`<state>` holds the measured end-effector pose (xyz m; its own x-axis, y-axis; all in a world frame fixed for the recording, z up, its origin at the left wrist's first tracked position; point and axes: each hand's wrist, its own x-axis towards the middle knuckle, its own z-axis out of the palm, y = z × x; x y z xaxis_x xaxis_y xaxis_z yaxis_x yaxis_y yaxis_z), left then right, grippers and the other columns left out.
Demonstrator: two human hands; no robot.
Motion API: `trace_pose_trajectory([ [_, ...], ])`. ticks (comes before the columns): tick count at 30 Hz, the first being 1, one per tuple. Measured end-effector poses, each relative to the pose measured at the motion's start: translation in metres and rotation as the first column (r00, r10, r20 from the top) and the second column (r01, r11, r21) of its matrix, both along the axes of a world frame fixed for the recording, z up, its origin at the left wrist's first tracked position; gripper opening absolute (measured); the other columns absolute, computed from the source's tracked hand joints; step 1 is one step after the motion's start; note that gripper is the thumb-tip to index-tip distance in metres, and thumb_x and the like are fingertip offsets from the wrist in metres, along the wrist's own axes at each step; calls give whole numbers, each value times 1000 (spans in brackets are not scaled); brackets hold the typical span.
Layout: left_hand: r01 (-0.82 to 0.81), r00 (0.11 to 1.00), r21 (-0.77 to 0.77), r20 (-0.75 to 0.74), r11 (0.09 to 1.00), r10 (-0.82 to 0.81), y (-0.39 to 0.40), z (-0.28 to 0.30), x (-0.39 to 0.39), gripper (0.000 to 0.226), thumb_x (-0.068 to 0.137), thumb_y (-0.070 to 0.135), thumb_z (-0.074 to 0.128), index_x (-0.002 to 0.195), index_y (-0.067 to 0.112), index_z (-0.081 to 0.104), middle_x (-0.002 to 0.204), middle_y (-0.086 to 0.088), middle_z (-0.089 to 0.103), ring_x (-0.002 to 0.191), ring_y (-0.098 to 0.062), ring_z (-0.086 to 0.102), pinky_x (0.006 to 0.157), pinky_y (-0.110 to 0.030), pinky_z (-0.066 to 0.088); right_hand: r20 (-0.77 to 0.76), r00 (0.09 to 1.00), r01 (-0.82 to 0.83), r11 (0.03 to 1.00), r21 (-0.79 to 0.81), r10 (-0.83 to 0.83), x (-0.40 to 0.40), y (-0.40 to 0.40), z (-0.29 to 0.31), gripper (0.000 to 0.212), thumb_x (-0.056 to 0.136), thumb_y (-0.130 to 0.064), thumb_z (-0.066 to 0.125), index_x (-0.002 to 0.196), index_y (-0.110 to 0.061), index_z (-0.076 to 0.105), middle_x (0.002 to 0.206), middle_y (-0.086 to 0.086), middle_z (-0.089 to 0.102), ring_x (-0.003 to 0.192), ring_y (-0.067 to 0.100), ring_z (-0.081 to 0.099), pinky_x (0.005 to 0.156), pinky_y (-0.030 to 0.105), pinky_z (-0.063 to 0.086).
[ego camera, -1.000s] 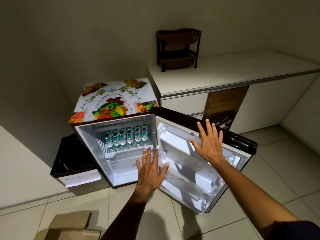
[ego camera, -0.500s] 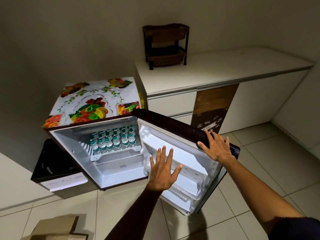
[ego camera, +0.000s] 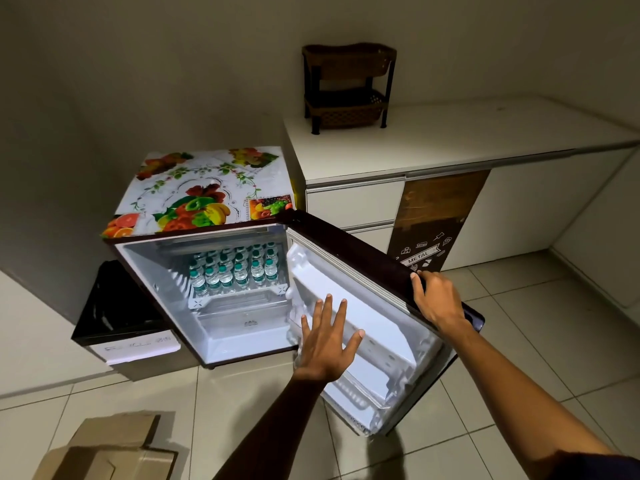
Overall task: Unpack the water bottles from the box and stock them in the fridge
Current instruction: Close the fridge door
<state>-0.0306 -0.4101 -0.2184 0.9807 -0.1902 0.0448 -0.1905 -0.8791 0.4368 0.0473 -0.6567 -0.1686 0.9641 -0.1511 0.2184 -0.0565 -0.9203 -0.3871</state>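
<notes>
The water bottles (ego camera: 233, 271) stand upright in close rows on the upper shelf of the fridge (ego camera: 221, 296), toward the far wall of the compartment, and they fill that shelf almost from left to right. Below them the lower part of the fridge looks bare, as far as I can see into it. The box (ego camera: 104, 452) lies on the floor at the near left, with its flaps open; I cannot see inside it, so I cannot tell if any bottle is left there. I judge that the stocking is done or nearly done, and what is left is to close the fridge. The door (ego camera: 363, 306) stands open to the right, swung partly toward the compartment. My right hand (ego camera: 438, 299) grips its upper edge, the fingers curled over the dark outer side. My left hand (ego camera: 327, 344) is flat with straight, spread fingers in front of the white inner side of the door, holding nothing; if it touches the door or only hovers, I cannot tell. A dark bin (ego camera: 121, 317) stands just left of the fridge, and the white table (ego camera: 485, 140) at the far right carries a brown basket rack (ego camera: 348, 86).
</notes>
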Motion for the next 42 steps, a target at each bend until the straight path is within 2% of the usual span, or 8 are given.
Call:
trace_pose_trajectory([
  [3, 12, 1000, -11, 7, 1000, -12, 7, -2, -8, 78, 91, 72, 15, 155, 31, 4, 164, 1, -8, 150, -19, -13, 118, -55, -4, 8, 1000, -4, 999, -50, 4, -9, 12, 2, 37, 101, -27, 45, 77, -7, 63, 65, 6, 58, 56, 22, 54, 55, 27, 36],
  [7, 12, 1000, -38, -11, 999, -13, 18, 2, -20, 75, 93, 69, 21, 156, 29, 8, 164, -1, -6, 150, -20, -13, 117, -53, -5, -100, 995, -20, 999, -39, 16, -20, 29, 5, 30, 99, -31, 53, 84, -10, 69, 69, 8, 65, 64, 26, 61, 60, 35, 52],
  [15, 73, 997, -205, 9, 976, -73, 61, 12, -46, 74, 93, 68, 30, 155, 32, 11, 164, 6, -3, 148, -8, -18, 121, -47, -5, -109, 958, -236, 944, 230, 266, -56, 78, -6, 34, 93, -34, 62, 64, -17, 56, 57, 0, 57, 56, 19, 55, 59, 36, 46],
  [21, 48, 999, -271, 11, 961, -46, 110, 20, -65, 78, 87, 71, 45, 150, 26, 36, 164, 9, 6, 148, -5, -12, 122, -44, -1, -13, 905, -379, 820, 430, 425, -82, 156, -11, 4, 92, -22, 64, 90, -21, 61, 93, -4, 64, 81, 11, 64, 72, 39, 57],
  [24, 8, 1000, -264, 25, 965, -2, 147, 26, -72, 78, 84, 68, 54, 147, 23, 42, 163, 9, 12, 149, -5, -8, 121, -42, -1, 71, 881, -463, 822, 332, 468, -87, 201, -15, 32, 90, -21, 67, 122, -21, 59, 130, 0, 50, 114, 11, 53, 94, 35, 51],
  [27, -29, 999, -216, 35, 976, 38, 187, 32, -75, 73, 84, 64, 57, 142, 22, 49, 160, 9, 22, 150, -8, -1, 122, -45, -2, 126, 856, -517, 832, 200, 502, -85, 247, -18, 28, 91, -23, 67, 119, -18, 68, 151, 3, 37, 133, 15, 35, 107, 34, 33],
  [36, -297, 948, 154, 169, 942, 271, 275, 46, -69, 35, 93, 31, 59, 125, 19, 64, 139, -2, 55, 129, -24, 41, 106, -38, 32, 91, 846, -523, 851, -52, 525, -66, 361, -32, 40, 101, -34, 48, 138, -19, 56, 149, 2, 46, 146, 25, 28, 119, 48, 21],
  [42, -434, 898, 193, 167, 880, 406, 316, 39, -45, 58, 90, 2, 47, 146, 13, 38, 151, -5, 42, 142, -24, 32, 114, -38, 31, 11, 837, -537, 823, -184, 548, -35, 408, -31, 46, 102, -39, 39, 145, -24, 46, 151, 3, 42, 147, 26, 24, 119, 51, 14],
])
